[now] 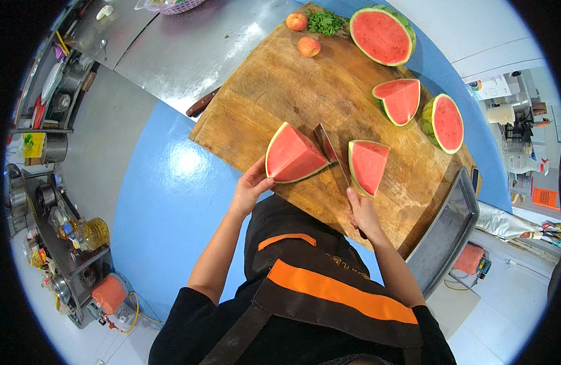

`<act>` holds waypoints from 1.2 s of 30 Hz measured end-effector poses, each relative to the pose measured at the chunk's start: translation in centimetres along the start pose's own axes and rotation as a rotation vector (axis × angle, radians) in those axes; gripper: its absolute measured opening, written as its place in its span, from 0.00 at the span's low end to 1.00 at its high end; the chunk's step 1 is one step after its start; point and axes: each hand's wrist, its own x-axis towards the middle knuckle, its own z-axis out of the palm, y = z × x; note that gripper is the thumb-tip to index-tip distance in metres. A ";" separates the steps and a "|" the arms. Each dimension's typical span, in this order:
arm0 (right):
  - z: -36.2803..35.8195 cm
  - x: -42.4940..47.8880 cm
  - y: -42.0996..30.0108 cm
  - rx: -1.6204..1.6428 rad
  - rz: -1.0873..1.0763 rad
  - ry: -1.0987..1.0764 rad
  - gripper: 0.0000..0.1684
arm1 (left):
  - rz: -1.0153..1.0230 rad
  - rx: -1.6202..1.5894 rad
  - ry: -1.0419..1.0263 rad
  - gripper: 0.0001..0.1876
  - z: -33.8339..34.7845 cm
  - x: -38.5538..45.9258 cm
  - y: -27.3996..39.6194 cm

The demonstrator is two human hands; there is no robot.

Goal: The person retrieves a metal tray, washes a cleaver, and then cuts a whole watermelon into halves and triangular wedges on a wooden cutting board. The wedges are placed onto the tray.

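My left hand (251, 186) holds the rind end of a thick watermelon wedge (295, 155) near the front edge of a wooden cutting board (280, 86). In my right hand (363, 212) is the handle of a broad-bladed kitchen knife (333, 153). Its blade stands on edge between that wedge and a smaller watermelon piece (369, 165) to the right. A bit of red flesh shows at the blade's left side; whether it is a reflection or fruit, I cannot tell. Farther right on the board rest a watermelon wedge (401, 101) and another cut piece (444, 123).
At the board's far end are a large watermelon half (383, 36), two apples (309, 46) and chopped green herbs (325, 22). A second knife's wooden handle (203, 102) juts past the left edge. A dark metal tray (444, 237) leans against the right side. Shelves with pots (45, 196) stand left.
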 end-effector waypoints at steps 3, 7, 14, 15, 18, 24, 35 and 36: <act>-0.1 0.1 0.0 0.014 -0.013 0.001 0.30 | 0.002 -0.005 0.016 0.35 0.1 -0.3 -0.2; -0.4 0.6 0.0 -0.011 0.006 0.008 0.33 | 0.020 0.002 0.011 0.35 0.3 -0.3 -0.5; -1.1 0.1 -0.3 -0.043 -0.040 0.104 0.31 | 0.026 0.016 -0.004 0.35 0.5 0.0 -0.8; -1.0 -0.1 -0.4 -0.088 -0.109 0.145 0.30 | 0.022 0.025 0.000 0.36 0.4 -0.1 -0.8; -2.5 -2.3 -2.1 -0.365 -0.315 0.193 0.27 | 0.002 0.025 -0.001 0.35 0.4 -0.1 -0.4; -2.3 -4.5 -6.0 -0.635 -0.508 0.105 0.24 | 0.007 0.007 0.007 0.34 0.4 0.1 -0.6; -2.0 -4.3 -6.8 -0.682 -0.483 0.073 0.28 | -0.015 -0.006 0.017 0.34 0.3 0.1 -0.4; -2.0 -4.2 -6.9 -0.675 -0.488 0.072 0.28 | -0.011 -0.004 0.018 0.34 0.3 0.1 -0.5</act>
